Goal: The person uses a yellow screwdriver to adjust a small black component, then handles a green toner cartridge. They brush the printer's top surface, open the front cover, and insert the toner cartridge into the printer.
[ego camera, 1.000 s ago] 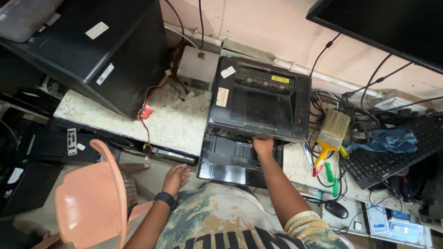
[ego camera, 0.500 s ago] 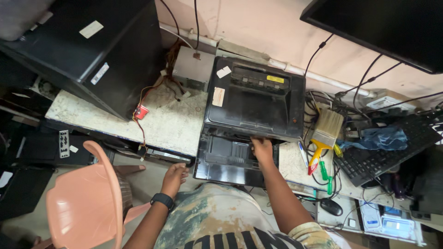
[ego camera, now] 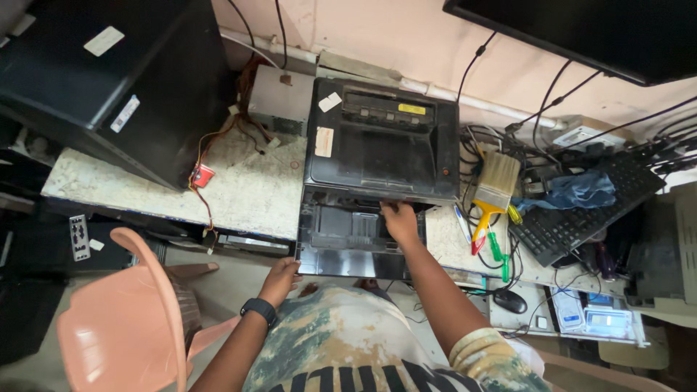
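A black printer sits on a stone worktop, its front flap folded down toward me. My right hand reaches into the open front, fingers curled at the lower edge of the printer body. Whether it grips anything inside is hidden. My left hand, with a dark band on the wrist, rests at the near left corner of the lowered flap, fingers loosely bent.
A black computer case stands at the left, a grey power supply behind. A paintbrush, screwdrivers, a blue cloth, a keyboard and cables crowd the right. A pink chair is beside me. A monitor hangs above.
My left hand has risen from beside the chair to the flap's near left corner. My right hand stays inside the printer's front opening. The view has shifted slightly.
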